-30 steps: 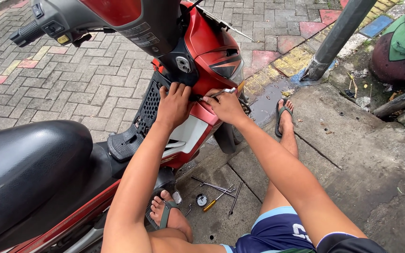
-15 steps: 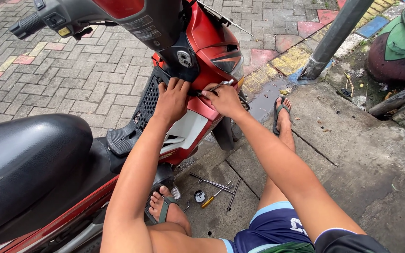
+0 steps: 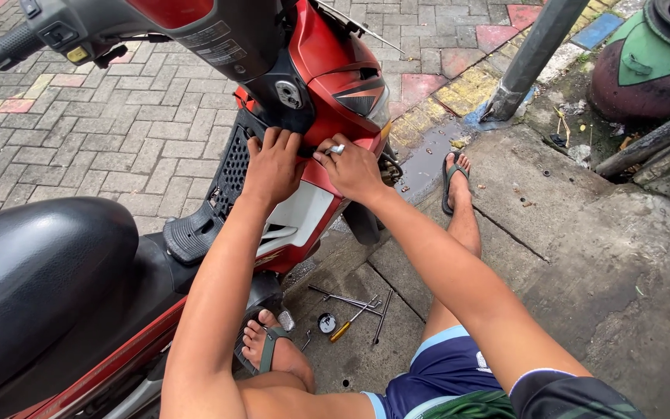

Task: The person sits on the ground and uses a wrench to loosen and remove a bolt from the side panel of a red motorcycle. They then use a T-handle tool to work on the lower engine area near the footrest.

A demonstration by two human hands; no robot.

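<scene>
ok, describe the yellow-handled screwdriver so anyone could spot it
Start at the red scooter; look down to the concrete beside its footboard. Among the loose metal rods lies the screwdriver, the only tool with a yellow handle, next to a small round gauge.

A grey concrete slab (image 3: pixel 583 256) forms the ground at right, with brick paving (image 3: pixel 102 147) at far left. On the concrete near the middle lie metal tools (image 3: pixel 347 299), a yellow-handled screwdriver (image 3: pixel 343 330) and a small round gauge (image 3: pixel 326 323).
</scene>
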